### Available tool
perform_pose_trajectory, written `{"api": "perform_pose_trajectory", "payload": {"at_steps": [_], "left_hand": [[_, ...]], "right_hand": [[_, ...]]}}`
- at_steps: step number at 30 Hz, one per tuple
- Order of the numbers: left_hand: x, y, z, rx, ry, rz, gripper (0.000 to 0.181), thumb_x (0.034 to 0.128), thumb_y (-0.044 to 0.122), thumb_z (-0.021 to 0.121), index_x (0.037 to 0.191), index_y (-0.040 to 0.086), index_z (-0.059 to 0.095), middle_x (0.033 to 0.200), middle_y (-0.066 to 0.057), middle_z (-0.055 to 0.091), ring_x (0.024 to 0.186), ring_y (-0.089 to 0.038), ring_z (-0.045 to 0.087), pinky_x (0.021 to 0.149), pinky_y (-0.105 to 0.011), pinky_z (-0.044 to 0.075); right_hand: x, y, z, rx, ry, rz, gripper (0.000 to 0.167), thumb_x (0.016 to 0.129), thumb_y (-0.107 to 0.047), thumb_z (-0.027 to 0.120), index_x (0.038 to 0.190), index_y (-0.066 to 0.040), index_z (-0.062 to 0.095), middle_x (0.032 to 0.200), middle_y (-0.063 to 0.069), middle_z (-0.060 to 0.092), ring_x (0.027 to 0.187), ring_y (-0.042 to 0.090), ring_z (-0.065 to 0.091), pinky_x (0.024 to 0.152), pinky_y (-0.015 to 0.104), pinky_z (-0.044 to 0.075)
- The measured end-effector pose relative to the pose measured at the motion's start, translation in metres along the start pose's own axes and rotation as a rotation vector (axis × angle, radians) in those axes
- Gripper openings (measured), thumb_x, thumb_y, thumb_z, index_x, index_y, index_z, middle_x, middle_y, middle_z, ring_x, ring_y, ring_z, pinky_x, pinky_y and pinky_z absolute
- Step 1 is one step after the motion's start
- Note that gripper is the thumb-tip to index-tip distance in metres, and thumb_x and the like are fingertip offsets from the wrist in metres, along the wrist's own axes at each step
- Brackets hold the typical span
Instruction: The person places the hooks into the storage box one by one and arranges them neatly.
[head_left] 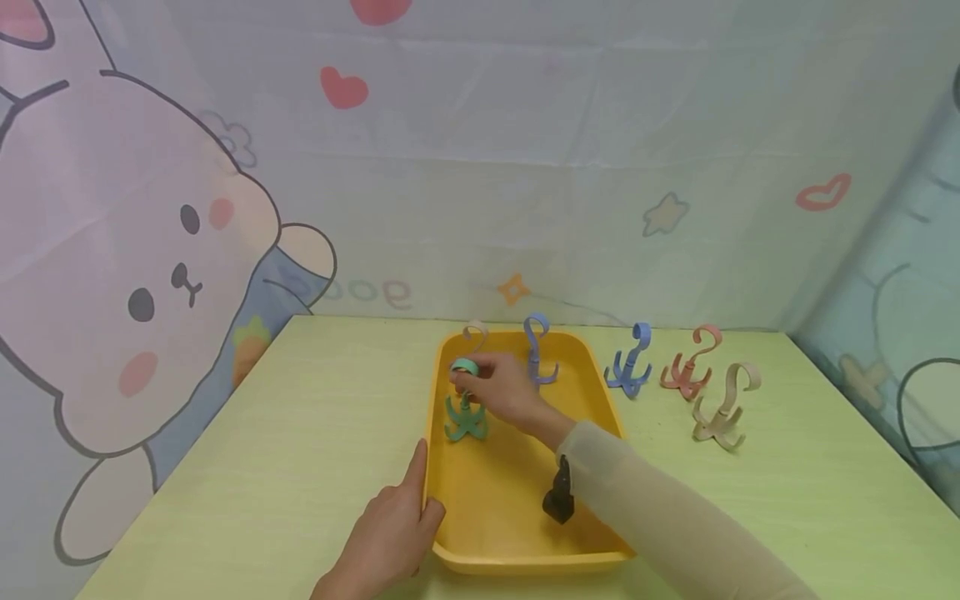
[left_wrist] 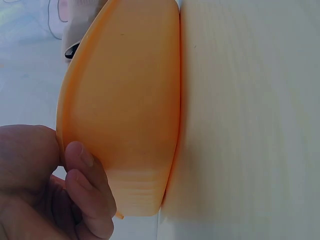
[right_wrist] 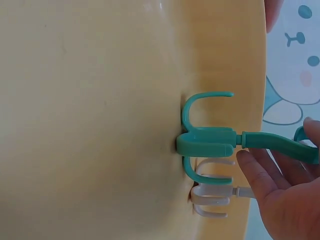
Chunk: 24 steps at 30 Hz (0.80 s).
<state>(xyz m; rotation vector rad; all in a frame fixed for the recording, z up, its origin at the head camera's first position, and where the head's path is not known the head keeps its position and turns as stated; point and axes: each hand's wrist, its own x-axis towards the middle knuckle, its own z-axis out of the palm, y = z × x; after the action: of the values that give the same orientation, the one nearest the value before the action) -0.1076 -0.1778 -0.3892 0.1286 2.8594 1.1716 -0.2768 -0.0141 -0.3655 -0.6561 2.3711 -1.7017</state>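
The right hand (head_left: pixel 504 387) is pinching a green plastic pronged hook (head_left: pixel 467 422) near its curved top; it's standing near-upright, prongs below the fingers (right_wrist: pixel 257 172), inside a yellow plastic tray (head_left: pixel 495 500) mid-frame. The left hand (head_left: pixel 388 529) is gripping the tray's lower-left side.

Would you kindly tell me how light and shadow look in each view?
Head: soft, diffuse light, with a yellow-green cast on the table; left wrist: a soft shadow along the foot of the tray, which looks orange here; right wrist: dimmer, with soft shading beside the green hook.
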Motion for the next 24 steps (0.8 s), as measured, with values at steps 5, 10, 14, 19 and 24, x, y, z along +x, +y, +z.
{"api": "perform_pose_trajectory", "payload": {"at_steps": [5, 10, 14, 19, 24], "left_hand": [[0.0, 0.001, 0.0, -0.006, -0.008, -0.012, 0.078, 0.0987, 0.013, 0.052, 0.168, -0.001, 0.018, 0.056, -0.002, 0.054, 0.036, -0.01, 0.051, 0.043, -0.03, 0.039], [0.0, 0.001, 0.0, -0.011, -0.006, -0.015, 0.078, 0.0988, 0.012, 0.052, 0.167, -0.002, 0.018, 0.054, -0.001, 0.054, 0.036, -0.01, 0.05, 0.042, -0.029, 0.038], [0.0, 0.001, 0.001, -0.009, -0.001, -0.017, 0.078, 0.0986, 0.012, 0.052, 0.168, -0.001, 0.018, 0.054, -0.001, 0.053, 0.035, -0.009, 0.049, 0.042, -0.029, 0.037], [0.0, 0.001, 0.001, 0.0, 0.011, -0.013, 0.079, 0.0977, 0.012, 0.052, 0.168, -0.001, 0.018, 0.057, -0.002, 0.054, 0.035, -0.008, 0.049, 0.043, -0.03, 0.039], [0.0, 0.001, 0.001, 0.001, 0.01, -0.01, 0.079, 0.0981, 0.012, 0.052, 0.168, -0.001, 0.018, 0.056, -0.001, 0.053, 0.035, -0.008, 0.049, 0.043, -0.03, 0.038]], "right_hand": [[-0.005, -0.001, -0.005, -0.07, -0.012, -0.007, 0.025, 0.099, -0.024, 0.075, 0.118, -0.009, 0.078, 0.112, 0.01, 0.079, 0.104, 0.027, 0.075, 0.09, 0.038, 0.061], [-0.009, -0.006, -0.014, -0.076, -0.026, -0.01, 0.038, 0.099, -0.031, 0.074, 0.133, -0.012, 0.074, 0.119, 0.006, 0.079, 0.111, 0.023, 0.074, 0.098, 0.043, 0.059], [-0.014, -0.01, -0.024, -0.071, -0.036, -0.023, 0.046, 0.101, -0.033, 0.071, 0.141, -0.01, 0.068, 0.131, 0.01, 0.075, 0.121, 0.027, 0.071, 0.101, 0.048, 0.058], [-0.022, -0.015, -0.04, -0.073, -0.022, -0.026, 0.048, 0.102, -0.034, 0.069, 0.142, -0.008, 0.067, 0.137, 0.01, 0.072, 0.123, 0.028, 0.07, 0.102, 0.048, 0.058], [-0.028, -0.015, -0.058, -0.01, 0.008, -0.036, 0.046, 0.107, -0.031, 0.061, 0.143, -0.002, 0.065, 0.138, 0.019, 0.07, 0.124, 0.035, 0.069, 0.105, 0.051, 0.057]]}}
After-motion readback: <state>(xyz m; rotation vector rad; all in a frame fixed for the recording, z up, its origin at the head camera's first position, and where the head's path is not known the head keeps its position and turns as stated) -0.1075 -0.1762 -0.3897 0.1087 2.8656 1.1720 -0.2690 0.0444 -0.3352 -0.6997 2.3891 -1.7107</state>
